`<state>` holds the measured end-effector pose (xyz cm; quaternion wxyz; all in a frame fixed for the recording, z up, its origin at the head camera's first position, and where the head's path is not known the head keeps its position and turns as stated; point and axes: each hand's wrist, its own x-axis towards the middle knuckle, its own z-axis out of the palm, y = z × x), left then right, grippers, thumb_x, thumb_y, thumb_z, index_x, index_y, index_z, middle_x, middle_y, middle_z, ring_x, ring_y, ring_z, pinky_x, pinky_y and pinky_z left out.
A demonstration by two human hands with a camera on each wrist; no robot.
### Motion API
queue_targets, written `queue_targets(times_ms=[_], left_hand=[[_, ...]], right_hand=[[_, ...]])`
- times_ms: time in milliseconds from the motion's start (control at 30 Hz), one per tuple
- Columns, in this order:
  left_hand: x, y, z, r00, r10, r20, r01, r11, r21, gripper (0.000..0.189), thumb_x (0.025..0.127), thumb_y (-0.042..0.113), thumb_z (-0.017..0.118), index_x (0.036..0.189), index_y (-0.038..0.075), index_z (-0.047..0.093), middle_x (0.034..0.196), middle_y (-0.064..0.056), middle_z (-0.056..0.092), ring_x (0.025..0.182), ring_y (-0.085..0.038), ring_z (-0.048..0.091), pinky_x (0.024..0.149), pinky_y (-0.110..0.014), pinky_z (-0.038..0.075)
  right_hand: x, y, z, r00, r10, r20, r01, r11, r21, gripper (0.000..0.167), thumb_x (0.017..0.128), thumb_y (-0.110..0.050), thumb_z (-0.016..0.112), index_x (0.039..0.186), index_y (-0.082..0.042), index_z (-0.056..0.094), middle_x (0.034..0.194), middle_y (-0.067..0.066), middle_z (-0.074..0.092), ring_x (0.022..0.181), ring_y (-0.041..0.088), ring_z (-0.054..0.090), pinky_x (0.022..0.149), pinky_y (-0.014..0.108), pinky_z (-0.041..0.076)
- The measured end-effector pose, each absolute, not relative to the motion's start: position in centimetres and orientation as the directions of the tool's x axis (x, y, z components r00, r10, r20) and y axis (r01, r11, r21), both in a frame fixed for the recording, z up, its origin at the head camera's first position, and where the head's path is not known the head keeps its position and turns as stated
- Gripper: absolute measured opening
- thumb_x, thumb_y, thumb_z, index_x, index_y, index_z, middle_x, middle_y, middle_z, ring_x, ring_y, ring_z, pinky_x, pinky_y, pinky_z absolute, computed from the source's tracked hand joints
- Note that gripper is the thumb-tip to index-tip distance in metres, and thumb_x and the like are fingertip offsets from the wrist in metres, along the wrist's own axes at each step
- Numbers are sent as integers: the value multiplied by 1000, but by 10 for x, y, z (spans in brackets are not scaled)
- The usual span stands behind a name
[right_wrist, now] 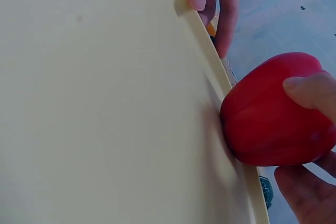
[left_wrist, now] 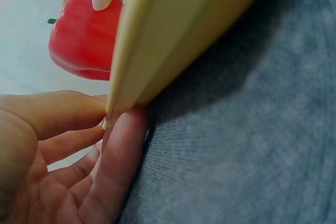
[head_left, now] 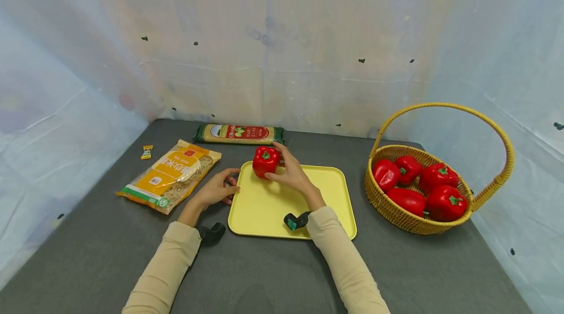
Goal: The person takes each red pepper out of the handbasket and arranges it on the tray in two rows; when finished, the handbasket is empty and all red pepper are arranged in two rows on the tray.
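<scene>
At the far left corner of the yellow tray [head_left: 264, 213], a red bell pepper [head_left: 264, 163] stands stem up. My right hand [head_left: 294, 173] holds it from the right, thumb on the near side and fingers on the far side. In the right wrist view the pepper's base [right_wrist: 247, 129] meets the tray just inside its rim. My left hand [head_left: 217, 189] pinches the tray's left edge. The left wrist view has the thumb and fingers [left_wrist: 123, 156] on either side of that rim.
Several red peppers lie in a wicker basket [head_left: 396, 216] with a tall handle, right of the tray. Behind the tray is a long pasta pack [head_left: 246, 132]. An orange noodle bag [head_left: 172, 174] and a small yellow packet [head_left: 147, 152] lie left on the grey table [head_left: 264, 275].
</scene>
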<state>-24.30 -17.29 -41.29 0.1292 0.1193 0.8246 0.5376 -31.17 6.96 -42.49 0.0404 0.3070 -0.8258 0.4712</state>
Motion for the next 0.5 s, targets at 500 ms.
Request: queue_targets(times_ms=[500], left_hand=[[-243,-173,-413,-936,345,-64,78,383,920,56,90,0,56,140,-7,31,95,-21,49,67,-24,55,56,-37,56]], right_hand=[[-300,64,-408,-816,-474,331,-515,335,-789,91,80,-7,73,149,-3,13,141,23,37,121,37,46,98,46,43]])
